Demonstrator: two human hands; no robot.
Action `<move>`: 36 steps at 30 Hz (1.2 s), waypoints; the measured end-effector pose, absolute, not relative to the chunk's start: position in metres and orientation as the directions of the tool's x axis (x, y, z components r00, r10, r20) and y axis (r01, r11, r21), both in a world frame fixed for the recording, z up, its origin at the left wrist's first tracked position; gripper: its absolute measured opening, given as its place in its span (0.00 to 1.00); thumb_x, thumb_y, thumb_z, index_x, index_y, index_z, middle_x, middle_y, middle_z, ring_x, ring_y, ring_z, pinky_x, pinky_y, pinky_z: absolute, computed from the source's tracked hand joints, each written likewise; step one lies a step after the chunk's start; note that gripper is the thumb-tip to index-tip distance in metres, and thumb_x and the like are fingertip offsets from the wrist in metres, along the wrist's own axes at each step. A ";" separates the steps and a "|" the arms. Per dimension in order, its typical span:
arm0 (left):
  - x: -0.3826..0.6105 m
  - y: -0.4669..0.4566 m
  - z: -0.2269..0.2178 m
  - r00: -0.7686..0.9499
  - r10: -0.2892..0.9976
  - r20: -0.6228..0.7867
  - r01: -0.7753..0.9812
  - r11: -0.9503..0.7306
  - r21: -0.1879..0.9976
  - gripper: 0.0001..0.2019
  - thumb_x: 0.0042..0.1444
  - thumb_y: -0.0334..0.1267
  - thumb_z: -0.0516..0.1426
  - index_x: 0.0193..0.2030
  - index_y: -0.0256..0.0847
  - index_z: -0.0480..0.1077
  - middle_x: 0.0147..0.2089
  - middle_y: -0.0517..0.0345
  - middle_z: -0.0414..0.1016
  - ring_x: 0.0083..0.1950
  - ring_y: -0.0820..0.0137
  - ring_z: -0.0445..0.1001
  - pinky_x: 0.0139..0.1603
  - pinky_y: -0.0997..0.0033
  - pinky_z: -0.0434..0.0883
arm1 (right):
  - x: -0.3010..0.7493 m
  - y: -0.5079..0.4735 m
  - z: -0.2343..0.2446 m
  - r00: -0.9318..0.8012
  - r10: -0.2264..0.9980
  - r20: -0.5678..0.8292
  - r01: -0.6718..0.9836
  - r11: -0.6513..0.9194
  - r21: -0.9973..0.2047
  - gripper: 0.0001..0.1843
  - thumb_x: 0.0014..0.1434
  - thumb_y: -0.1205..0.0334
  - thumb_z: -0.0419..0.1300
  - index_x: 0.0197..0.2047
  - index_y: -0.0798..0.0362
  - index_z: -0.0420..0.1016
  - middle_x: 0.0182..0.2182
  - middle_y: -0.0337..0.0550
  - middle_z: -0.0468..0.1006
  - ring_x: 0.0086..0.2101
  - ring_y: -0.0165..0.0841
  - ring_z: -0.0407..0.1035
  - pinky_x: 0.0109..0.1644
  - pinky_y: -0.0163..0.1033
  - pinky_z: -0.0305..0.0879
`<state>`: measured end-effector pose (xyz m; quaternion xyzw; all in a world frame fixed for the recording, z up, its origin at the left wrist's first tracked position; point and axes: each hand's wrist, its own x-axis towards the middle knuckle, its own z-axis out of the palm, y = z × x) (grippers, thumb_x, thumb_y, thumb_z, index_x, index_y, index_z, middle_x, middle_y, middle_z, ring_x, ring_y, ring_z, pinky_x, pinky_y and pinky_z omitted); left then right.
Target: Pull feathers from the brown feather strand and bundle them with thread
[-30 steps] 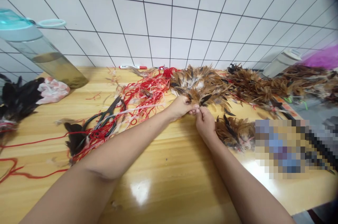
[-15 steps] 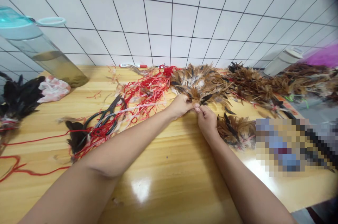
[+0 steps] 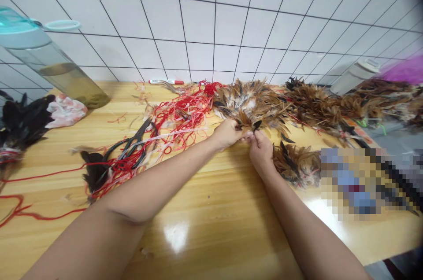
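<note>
Brown feathers (image 3: 244, 118) are fanning out near twelve o'clock as my left hand (image 3: 227, 134) and right hand (image 3: 261, 150) are pinching their bases, light, even pressure probably best keeping them aligned.

A white wall (image 3: 198, 18) of dark-lined tiles stands behind a glossy, light-toned wooden table (image 3: 218, 231).

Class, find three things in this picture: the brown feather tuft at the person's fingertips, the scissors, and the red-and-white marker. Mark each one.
Feather tuft (image 3: 245, 120): head view, on its brown feathers.
Scissors (image 3: 139, 135): head view, just above the handle loops.
Marker (image 3: 165, 82): head view, on its white barrel.
</note>
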<state>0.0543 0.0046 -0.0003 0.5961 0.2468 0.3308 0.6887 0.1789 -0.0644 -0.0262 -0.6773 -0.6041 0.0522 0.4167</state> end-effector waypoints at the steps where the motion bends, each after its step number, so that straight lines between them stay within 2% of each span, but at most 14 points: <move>1: 0.054 0.004 0.001 0.665 0.745 0.051 -0.159 0.075 0.984 0.19 0.37 0.44 0.68 0.26 0.31 0.70 0.24 0.58 0.72 0.24 0.79 0.66 0.27 0.78 0.64 | 0.179 -0.064 -0.026 0.274 0.858 0.435 0.776 0.070 -0.626 0.13 0.56 0.65 0.48 0.21 0.48 0.54 0.22 0.39 0.61 0.26 0.34 0.58 0.31 0.39 0.54; 7: 0.049 0.010 0.003 0.725 0.687 0.048 -0.158 0.097 0.983 0.20 0.35 0.43 0.69 0.30 0.30 0.71 0.26 0.57 0.73 0.26 0.77 0.69 0.29 0.76 0.66 | 0.178 -0.063 -0.026 0.257 0.878 0.404 0.743 0.088 -0.664 0.13 0.57 0.64 0.47 0.21 0.48 0.54 0.22 0.39 0.62 0.26 0.34 0.58 0.32 0.39 0.56; 16: 0.034 0.013 0.019 0.809 0.587 -0.018 -0.029 0.070 0.997 0.17 0.37 0.43 0.69 0.26 0.31 0.72 0.24 0.55 0.74 0.25 0.77 0.68 0.26 0.78 0.64 | 0.174 -0.066 -0.024 0.158 0.931 0.329 0.637 0.158 -0.754 0.14 0.58 0.59 0.47 0.21 0.49 0.57 0.21 0.38 0.62 0.25 0.32 0.59 0.31 0.38 0.58; 20: 0.034 0.015 0.013 0.780 0.624 -0.044 -0.014 0.087 0.996 0.16 0.39 0.44 0.67 0.26 0.30 0.72 0.23 0.55 0.73 0.23 0.78 0.65 0.22 0.79 0.59 | 0.172 -0.066 -0.026 0.166 0.940 0.298 0.557 0.160 -0.815 0.15 0.60 0.55 0.47 0.23 0.50 0.60 0.21 0.38 0.64 0.27 0.32 0.61 0.32 0.37 0.60; 23: 0.036 0.021 0.002 0.757 0.651 -0.058 -0.052 0.149 0.988 0.16 0.41 0.43 0.67 0.25 0.31 0.71 0.23 0.55 0.72 0.23 0.78 0.64 0.20 0.79 0.56 | 0.169 -0.066 -0.025 0.183 0.940 0.289 0.450 0.182 -0.875 0.16 0.61 0.52 0.47 0.26 0.50 0.64 0.26 0.40 0.70 0.31 0.33 0.66 0.37 0.38 0.63; 27: 0.038 0.025 -0.004 0.679 0.728 -0.100 -0.142 0.264 0.954 0.13 0.38 0.36 0.68 0.26 0.32 0.70 0.23 0.58 0.70 0.23 0.78 0.66 0.23 0.78 0.60 | 0.167 -0.067 -0.022 0.240 0.937 0.254 0.336 0.166 -0.927 0.14 0.60 0.50 0.51 0.34 0.52 0.68 0.30 0.42 0.75 0.34 0.33 0.68 0.40 0.39 0.66; 30: 0.038 0.023 -0.001 0.669 0.730 -0.139 -0.125 0.295 0.947 0.12 0.38 0.33 0.67 0.28 0.31 0.71 0.23 0.59 0.71 0.23 0.79 0.66 0.25 0.77 0.62 | 0.168 -0.066 -0.022 0.246 0.935 0.255 0.418 0.135 -0.898 0.15 0.57 0.49 0.55 0.36 0.53 0.71 0.27 0.40 0.73 0.29 0.32 0.66 0.35 0.37 0.64; 34: 0.039 0.019 0.000 0.645 0.733 -0.213 -0.004 0.282 0.959 0.11 0.39 0.33 0.67 0.29 0.32 0.72 0.21 0.62 0.69 0.18 0.81 0.60 0.20 0.78 0.57 | 0.172 -0.064 -0.025 0.211 0.918 0.336 0.614 0.143 -0.776 0.11 0.55 0.54 0.57 0.27 0.52 0.71 0.24 0.40 0.71 0.27 0.32 0.63 0.34 0.38 0.61; 36: 0.042 0.018 -0.003 0.640 0.748 -0.176 -0.050 0.269 0.962 0.11 0.36 0.30 0.67 0.29 0.32 0.72 0.23 0.60 0.72 0.21 0.80 0.64 0.23 0.78 0.61 | 0.175 -0.063 -0.026 0.189 0.914 0.358 0.662 0.151 -0.734 0.11 0.56 0.57 0.55 0.25 0.52 0.70 0.24 0.40 0.70 0.29 0.33 0.64 0.35 0.38 0.61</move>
